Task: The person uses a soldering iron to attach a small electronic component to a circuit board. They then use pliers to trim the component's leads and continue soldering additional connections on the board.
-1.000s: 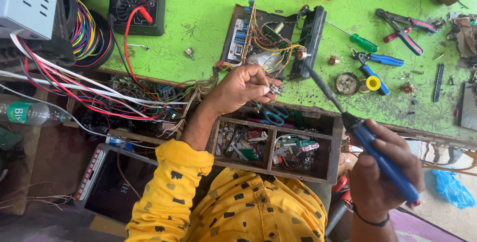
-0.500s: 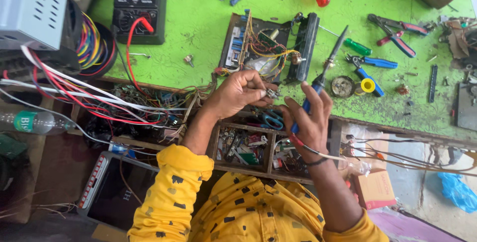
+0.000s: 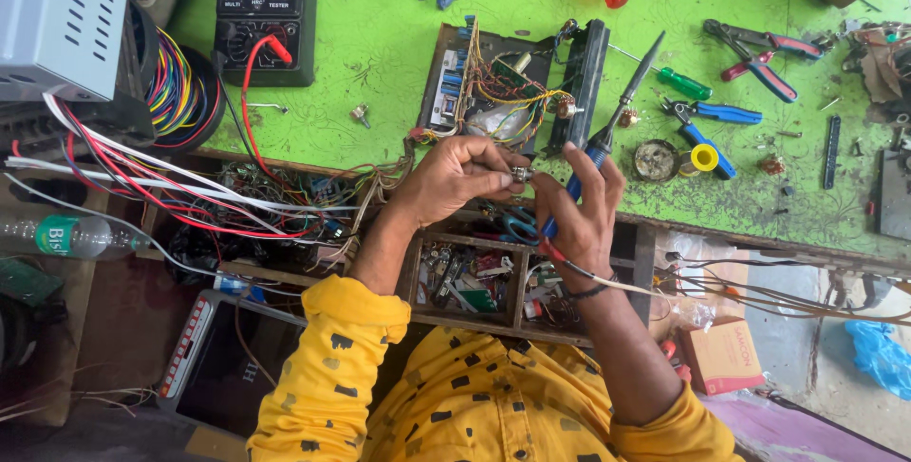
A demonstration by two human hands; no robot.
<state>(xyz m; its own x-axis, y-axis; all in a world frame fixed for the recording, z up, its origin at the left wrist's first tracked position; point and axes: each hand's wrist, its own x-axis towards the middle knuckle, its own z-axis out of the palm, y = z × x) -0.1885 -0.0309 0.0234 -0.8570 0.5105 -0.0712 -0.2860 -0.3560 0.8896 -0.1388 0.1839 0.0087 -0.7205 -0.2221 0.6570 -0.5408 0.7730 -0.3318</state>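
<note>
Hands meet over the parts drawer (image 3: 622, 234): the left hand (image 3: 454, 177) pinches a small metal part (image 3: 518, 175), the right hand (image 3: 576, 220) grips a soldering iron (image 3: 607, 135). Steadying the part with the right fingertips looks wise, with the iron's tip kept off the circuit board (image 3: 503, 87).

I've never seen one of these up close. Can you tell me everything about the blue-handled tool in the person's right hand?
The soldering iron looks like plastic and metal: a blue grip, then a dark slim shaft that ends in a point. It slants up and to the right over the green bench, tip near the circuit board's black frame. The right hand holds its grip between the fingers.
</note>
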